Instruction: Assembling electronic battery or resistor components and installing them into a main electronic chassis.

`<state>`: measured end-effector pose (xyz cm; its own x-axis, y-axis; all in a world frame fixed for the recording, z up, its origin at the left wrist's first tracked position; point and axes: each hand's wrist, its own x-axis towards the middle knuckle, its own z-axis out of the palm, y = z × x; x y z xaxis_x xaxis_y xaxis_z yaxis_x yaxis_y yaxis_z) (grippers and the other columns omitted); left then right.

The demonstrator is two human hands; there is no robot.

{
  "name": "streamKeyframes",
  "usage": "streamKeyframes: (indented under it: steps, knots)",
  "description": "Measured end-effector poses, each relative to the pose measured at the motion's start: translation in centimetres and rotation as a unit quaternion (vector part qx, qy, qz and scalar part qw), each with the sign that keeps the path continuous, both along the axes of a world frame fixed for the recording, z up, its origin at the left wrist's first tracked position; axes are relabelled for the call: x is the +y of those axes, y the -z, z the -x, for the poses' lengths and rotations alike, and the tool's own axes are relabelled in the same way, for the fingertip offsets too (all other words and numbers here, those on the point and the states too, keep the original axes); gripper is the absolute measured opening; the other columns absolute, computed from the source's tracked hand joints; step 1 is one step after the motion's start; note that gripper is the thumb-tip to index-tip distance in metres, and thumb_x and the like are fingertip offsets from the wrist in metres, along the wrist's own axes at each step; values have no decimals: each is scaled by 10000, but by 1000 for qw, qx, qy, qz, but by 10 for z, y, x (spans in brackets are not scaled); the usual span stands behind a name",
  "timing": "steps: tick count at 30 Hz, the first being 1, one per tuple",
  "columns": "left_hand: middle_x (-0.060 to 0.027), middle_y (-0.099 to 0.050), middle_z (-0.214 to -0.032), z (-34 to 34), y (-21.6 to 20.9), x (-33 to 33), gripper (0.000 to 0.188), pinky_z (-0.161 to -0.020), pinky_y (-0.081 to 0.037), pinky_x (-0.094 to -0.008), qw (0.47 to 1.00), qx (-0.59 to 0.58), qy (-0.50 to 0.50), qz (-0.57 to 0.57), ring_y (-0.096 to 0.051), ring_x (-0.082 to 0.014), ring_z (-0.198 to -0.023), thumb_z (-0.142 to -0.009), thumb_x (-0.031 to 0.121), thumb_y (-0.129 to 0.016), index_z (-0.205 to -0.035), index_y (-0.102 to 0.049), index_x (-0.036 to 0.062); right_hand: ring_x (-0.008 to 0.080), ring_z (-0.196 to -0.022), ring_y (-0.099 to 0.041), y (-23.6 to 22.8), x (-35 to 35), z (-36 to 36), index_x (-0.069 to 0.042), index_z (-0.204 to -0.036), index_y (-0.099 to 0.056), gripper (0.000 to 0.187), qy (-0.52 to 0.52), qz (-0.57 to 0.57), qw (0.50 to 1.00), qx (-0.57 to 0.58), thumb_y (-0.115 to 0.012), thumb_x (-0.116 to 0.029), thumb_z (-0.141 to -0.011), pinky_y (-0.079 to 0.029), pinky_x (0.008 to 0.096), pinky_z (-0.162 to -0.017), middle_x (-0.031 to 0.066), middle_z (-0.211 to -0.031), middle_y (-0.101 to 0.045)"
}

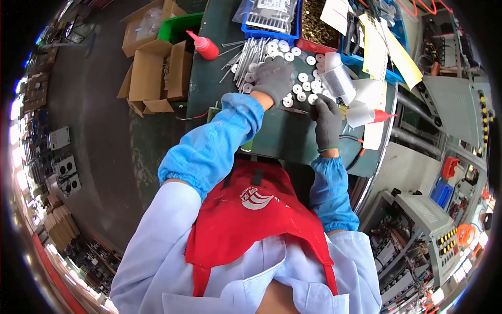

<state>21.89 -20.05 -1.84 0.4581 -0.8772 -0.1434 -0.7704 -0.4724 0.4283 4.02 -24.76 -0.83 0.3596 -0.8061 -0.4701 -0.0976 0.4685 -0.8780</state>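
Observation:
My left hand (274, 79), in a grey glove, reaches over a scatter of white discs (301, 97) with centre holes; its fingertips are hidden beneath the hand. Beside it lies a loose bundle of thin metal rods (248, 62). My right hand (327, 123), also gloved in grey, is closed at the near right edge of the discs, thumb and fingers drawn together; what they hold is hidden. Between the hands a slim dark tool (295, 110) rests on the green tabletop (282, 133).
A red squeeze bottle (204, 47) stands at the far left. To the right lie a white bottle with red tip (366, 116) and a clear cylinder (339, 82). Behind are a blue bin (271, 34) and a red-rimmed tray of small brass-coloured parts (320, 26). Cardboard boxes (151, 78) sit left.

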Motion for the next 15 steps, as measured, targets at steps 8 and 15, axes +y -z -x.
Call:
streamKeyframes:
  steps: [8,15]
  knots:
    - [-134,-599,-1105,6,2,-26,272,-881,-488,-423,995,-31,-26,-93,-586,-312,-1072,-814,224,-657,-1051,-666,91,112,-681,-566,6,0,23,52,-1080,-636,238,-59,-29,997,-47,-605,-92,-893,-451,236,-612,56,-795,-627]
    - [-59,-685,-860,9,-40,33,203,-639,-527,-241,847,496,-179,75,-630,-117,-712,-864,119,-657,-1025,-667,-4,107,-767,-607,-18,2,-4,32,-1086,-661,231,-68,-13,992,-107,-618,-60,-879,-502,233,-705,60,-922,-667]
